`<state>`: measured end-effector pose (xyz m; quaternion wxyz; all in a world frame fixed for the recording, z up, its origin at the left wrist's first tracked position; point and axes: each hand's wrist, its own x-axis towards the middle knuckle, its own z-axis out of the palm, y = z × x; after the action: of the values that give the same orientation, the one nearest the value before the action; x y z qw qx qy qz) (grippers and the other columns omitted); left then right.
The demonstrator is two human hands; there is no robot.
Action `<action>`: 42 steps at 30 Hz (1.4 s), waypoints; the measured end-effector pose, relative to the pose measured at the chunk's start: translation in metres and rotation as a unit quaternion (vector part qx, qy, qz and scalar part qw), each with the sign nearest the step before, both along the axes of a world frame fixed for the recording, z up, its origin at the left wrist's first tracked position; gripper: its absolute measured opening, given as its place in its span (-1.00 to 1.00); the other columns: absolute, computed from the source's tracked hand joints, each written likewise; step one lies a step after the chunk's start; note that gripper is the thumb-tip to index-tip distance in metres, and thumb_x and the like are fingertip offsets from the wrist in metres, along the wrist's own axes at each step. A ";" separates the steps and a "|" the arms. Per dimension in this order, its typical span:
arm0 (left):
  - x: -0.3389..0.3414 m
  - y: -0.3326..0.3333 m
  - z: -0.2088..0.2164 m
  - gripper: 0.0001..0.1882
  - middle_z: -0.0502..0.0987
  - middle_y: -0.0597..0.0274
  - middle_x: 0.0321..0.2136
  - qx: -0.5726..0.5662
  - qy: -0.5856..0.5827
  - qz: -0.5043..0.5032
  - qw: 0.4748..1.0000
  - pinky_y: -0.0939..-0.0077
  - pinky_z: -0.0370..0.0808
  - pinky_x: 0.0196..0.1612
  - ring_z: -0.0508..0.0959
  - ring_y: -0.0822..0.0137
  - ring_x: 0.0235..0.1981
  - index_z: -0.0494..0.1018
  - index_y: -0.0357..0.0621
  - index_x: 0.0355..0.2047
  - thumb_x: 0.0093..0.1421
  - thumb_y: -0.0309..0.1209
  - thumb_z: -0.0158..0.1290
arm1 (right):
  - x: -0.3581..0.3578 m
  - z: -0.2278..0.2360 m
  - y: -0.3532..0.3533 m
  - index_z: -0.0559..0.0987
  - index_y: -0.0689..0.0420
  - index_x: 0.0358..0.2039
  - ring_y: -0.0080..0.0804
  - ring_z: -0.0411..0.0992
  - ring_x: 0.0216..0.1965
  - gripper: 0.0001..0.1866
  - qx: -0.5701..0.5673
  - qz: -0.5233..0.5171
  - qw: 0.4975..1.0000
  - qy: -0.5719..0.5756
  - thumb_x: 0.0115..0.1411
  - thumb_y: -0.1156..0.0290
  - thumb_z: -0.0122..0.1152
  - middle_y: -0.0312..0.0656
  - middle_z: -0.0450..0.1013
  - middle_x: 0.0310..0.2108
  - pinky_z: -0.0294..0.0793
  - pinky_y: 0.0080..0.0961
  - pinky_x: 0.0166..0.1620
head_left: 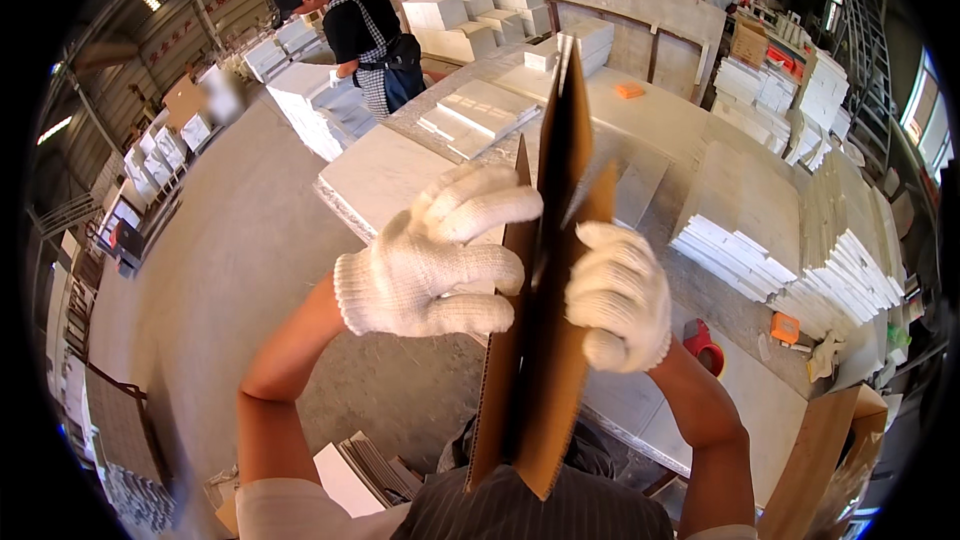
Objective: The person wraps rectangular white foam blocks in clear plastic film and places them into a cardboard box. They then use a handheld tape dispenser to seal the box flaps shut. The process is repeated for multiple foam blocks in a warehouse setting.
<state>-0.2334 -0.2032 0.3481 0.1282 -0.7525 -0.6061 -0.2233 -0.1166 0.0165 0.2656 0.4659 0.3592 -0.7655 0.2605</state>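
Note:
A brown folded cardboard box (pixel 563 395) stands on edge in front of me, its tall panels parted around a dark narrow gap. My left hand (pixel 435 255), in a white knit glove, is at its left panel, with the fingers reaching to the edge and one fingertip over the gap. My right hand (pixel 618 295), gloved alike, has its fingers curled over the right panel. The thumbs are mostly hidden. The box's lower end comes down close to my dark striped apron (pixel 540 512).
A stone-topped table (pixel 375 180) lies ahead, bearing flat pale slabs (pixel 480 112) and slab stacks (pixel 735 230) on the right. A red tape dispenser (pixel 703 348) and orange tool (pixel 785 327) lie at right. An open carton (pixel 825 460) stands lower right. A co-worker (pixel 365 40) bends over slabs at far left.

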 end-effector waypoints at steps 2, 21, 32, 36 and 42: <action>-0.024 -0.016 -0.009 -0.51 0.49 0.16 -0.20 -0.043 0.015 -0.013 0.999 -0.07 0.24 0.25 0.46 0.04 0.02 0.45 -0.07 -0.50 0.13 0.13 0.14 | -0.006 -0.002 -0.002 0.43 0.02 -0.63 -0.15 0.45 -0.44 -0.68 0.006 -0.004 1.000 0.002 0.09 0.09 0.20 -0.25 0.36 -0.57 0.52 -0.09 -0.16; -0.178 0.031 0.026 -0.30 0.58 -0.23 -0.12 -0.303 0.003 0.371 0.878 0.26 0.46 0.06 0.54 -0.04 0.01 0.53 -0.15 0.01 0.01 0.12 0.24 | 0.023 0.038 0.034 0.50 -0.07 -0.67 -0.32 0.32 -0.70 -0.85 0.144 -0.407 0.898 -0.084 -0.04 0.31 0.26 -0.31 0.23 -0.75 0.26 -0.31 -0.58; -0.062 0.104 0.002 -0.64 0.62 -0.05 -0.52 -0.523 0.153 0.323 0.774 0.09 0.59 -0.35 0.66 -0.06 -0.40 0.63 -0.22 -0.40 0.17 -0.19 -0.01 | -0.063 -0.047 0.017 0.59 0.04 -0.31 -0.24 0.53 -0.37 -0.75 -0.032 -0.376 0.926 -0.007 0.00 0.28 0.39 -0.27 0.53 -0.40 0.54 -0.26 -0.29; -0.037 0.082 0.002 -0.42 0.61 -0.14 -0.27 -0.594 -0.009 0.283 0.753 0.20 0.58 -0.12 0.63 -0.03 -0.24 0.53 -0.32 -0.10 0.23 0.04 0.04 | -0.071 -0.046 0.012 0.61 0.10 -0.10 -0.19 0.40 0.11 -0.63 0.044 -0.352 0.926 -0.128 0.10 0.22 0.30 -0.20 0.51 -0.05 0.30 -0.18 0.24; -0.045 -0.026 0.050 -0.50 0.61 -0.02 -0.15 -0.217 -0.189 0.069 0.955 0.23 0.55 -0.05 0.61 -0.04 -0.17 0.51 -0.20 -0.01 0.24 -0.04 0.16 | -0.054 -0.045 0.030 0.63 0.09 -0.12 -0.22 0.39 0.14 -0.70 0.118 -0.327 0.903 -0.255 0.25 0.23 0.07 -0.17 0.52 0.01 0.25 -0.23 0.26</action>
<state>-0.2782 -0.2291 0.3978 -0.1400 -0.6627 -0.7036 -0.2151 -0.1704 0.0463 0.2206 0.2686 0.0626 -0.9575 0.0844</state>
